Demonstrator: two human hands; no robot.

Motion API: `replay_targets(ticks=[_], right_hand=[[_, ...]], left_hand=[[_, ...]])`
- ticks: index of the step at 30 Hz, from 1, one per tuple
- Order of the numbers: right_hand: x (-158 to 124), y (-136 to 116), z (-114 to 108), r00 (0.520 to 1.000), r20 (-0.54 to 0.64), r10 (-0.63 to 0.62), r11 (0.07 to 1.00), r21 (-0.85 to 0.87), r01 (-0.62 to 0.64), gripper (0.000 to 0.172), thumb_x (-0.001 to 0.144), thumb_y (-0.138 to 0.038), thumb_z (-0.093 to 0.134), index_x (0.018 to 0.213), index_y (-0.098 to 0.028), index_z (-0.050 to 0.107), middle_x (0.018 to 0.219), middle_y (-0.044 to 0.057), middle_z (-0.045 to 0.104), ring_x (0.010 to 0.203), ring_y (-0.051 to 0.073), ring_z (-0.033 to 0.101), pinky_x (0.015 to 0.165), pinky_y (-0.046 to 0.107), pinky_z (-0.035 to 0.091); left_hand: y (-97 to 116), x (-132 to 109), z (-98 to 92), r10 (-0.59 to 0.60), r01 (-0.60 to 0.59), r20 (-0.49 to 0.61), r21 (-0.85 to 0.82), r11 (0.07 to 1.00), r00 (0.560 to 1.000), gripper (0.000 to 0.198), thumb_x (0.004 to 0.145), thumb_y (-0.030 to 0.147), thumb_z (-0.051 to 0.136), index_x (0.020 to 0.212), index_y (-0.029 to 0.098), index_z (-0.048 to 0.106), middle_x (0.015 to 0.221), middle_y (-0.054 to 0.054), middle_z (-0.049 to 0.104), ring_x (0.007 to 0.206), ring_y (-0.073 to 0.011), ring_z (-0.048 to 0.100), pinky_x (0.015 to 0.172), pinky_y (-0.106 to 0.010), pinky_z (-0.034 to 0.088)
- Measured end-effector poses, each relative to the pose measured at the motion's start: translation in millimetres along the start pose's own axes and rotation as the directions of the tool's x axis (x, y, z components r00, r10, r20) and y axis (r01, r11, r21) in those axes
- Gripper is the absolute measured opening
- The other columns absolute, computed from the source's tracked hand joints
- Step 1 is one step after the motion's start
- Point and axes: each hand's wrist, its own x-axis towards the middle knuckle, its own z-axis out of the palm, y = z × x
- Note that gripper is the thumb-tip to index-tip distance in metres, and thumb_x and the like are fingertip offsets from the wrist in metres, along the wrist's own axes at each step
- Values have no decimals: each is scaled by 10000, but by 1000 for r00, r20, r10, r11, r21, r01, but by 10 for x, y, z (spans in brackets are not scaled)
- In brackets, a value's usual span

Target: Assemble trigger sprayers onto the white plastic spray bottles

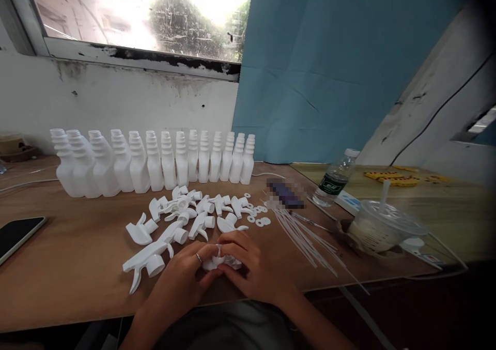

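Note:
Both my hands meet near the table's front edge around one white spray trigger head (221, 261). My left hand (182, 277), with a ring on one finger, pinches it from the left. My right hand (248, 267) wraps over it from the right, fingers curled. Several loose white trigger heads (182, 218) lie just beyond my hands. A row of white plastic bottles (155, 161) without caps stands behind them. Small white washers (260, 218) and a bundle of thin white dip tubes (306, 236) lie to the right.
A black phone (17, 235) lies at the left edge of the wooden table (77, 267). At the right stand a clear water bottle (335, 179) and a lidded plastic cup with a straw (382, 226). A blue sheet (329, 65) hangs behind.

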Motion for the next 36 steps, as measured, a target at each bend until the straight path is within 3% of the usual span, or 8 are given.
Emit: replay_targets(ticks=[5,9,15,20,27,36], right_hand=[[4,-24,-17,999,-8,-37,991,-131,35,194,886,-197,585,1080,-214,583,1157,84,608,1076,224,558,955,404,455],[16,-109,-27,999,12,-30,965,-260,32,206,883,-192,555,1087,-200,575,1277,118,565,1174,292,498,1016,508,392],[35,-227,-44,995,97,32,986,-169,-15,428,895,-108,493,1312,-178,431,1333,111,518,1231,243,456,1071,430,388],[34,-180,-30,996,82,-29,988,-150,41,311,902,-96,478,1205,-166,482,1202,116,556,1147,242,490,1032,439,416],[6,-153,7,998,64,-27,983,-182,38,348,891,-109,500,1233,-163,465,1281,134,512,1197,267,448,1048,462,390],[-66,-5,109,996,-65,-55,994,-101,48,157,901,-127,534,1047,-182,548,1102,96,583,1017,218,531,901,391,472]], left_hand=[[15,21,-45,50,-56,47,115,992,998,194,944,287,532,1124,259,599,998,-25,650,905,-181,627,817,-286,506],[7,13,-52,99,-106,63,120,987,993,229,940,216,526,1154,260,594,1008,-32,642,927,-175,619,832,-272,507],[18,-2,-71,142,-146,52,76,986,988,242,919,162,545,1135,253,608,1079,-30,645,997,-172,618,877,-260,506],[25,19,-63,127,-130,47,75,989,991,190,928,202,546,1096,258,614,1009,-9,642,933,-157,627,835,-246,509],[-22,12,-62,106,-112,88,64,992,990,305,915,136,561,1174,297,558,1069,6,612,995,-153,598,888,-256,476],[11,35,-55,117,-121,94,31,992,989,120,970,235,501,1065,250,572,1068,-6,610,988,-152,579,873,-258,458]])
